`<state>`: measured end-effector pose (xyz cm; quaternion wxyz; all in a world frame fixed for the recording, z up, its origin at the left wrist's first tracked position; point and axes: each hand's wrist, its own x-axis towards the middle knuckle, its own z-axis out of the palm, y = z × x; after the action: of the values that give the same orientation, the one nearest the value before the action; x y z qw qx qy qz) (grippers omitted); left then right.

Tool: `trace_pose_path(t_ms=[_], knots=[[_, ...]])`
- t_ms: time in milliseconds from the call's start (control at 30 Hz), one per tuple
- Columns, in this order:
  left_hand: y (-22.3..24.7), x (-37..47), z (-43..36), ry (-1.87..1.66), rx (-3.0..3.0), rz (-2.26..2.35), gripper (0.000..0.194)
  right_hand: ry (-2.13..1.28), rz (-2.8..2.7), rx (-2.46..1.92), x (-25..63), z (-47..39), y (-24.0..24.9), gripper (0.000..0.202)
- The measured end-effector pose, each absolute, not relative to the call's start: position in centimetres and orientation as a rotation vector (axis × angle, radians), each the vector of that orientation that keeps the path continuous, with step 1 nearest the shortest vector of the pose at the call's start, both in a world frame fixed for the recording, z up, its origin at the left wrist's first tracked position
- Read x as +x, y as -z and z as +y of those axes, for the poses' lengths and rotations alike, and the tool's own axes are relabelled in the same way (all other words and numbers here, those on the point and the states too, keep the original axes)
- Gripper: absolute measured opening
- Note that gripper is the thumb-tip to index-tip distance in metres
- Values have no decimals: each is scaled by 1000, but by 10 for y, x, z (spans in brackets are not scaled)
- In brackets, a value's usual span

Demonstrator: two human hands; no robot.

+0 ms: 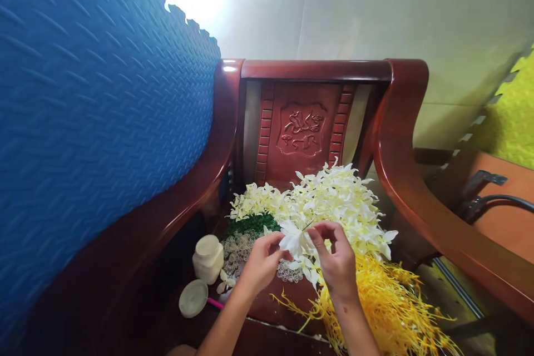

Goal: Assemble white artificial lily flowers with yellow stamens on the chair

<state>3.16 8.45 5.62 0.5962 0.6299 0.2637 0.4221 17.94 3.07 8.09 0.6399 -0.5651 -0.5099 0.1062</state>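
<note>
Over the chair seat (267, 303), the left hand (265, 258) and right hand (337, 258) pinch 1 white flower (292, 239), apparently adjusting it; the next move calls for light fingers.

Home-like room: carved wooden armchair (302, 128), blue foam mat (120, 94)
</note>
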Motion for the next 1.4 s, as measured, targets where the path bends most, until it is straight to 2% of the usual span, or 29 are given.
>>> trace_pose_path(t_ms=[200, 433, 733, 900, 1100, 1400], knots=[[-60, 28, 84, -1071, 1485, 503, 23, -233, -1400, -1115, 173, 32, -85, 3], [-60, 26, 83, -1057, 1466, 460, 31, -219, -1429, -1108, 172, 28, -88, 6], [-62, 24, 83, -1056, 1489, 471, 30, -205, -1397, -1125, 168, 24, -89, 8], [-61, 24, 84, -1060, 1485, 507, 21, -165, -1410, -1189, 166, 22, -90, 16], [-64, 26, 82, -1030, 1458, 482, 16, -165, -1422, -1133, 165, 21, -96, 3], [-64, 24, 81, -1025, 1463, 473, 18, -211, -1405, -1149, 168, 17, -95, 10]])
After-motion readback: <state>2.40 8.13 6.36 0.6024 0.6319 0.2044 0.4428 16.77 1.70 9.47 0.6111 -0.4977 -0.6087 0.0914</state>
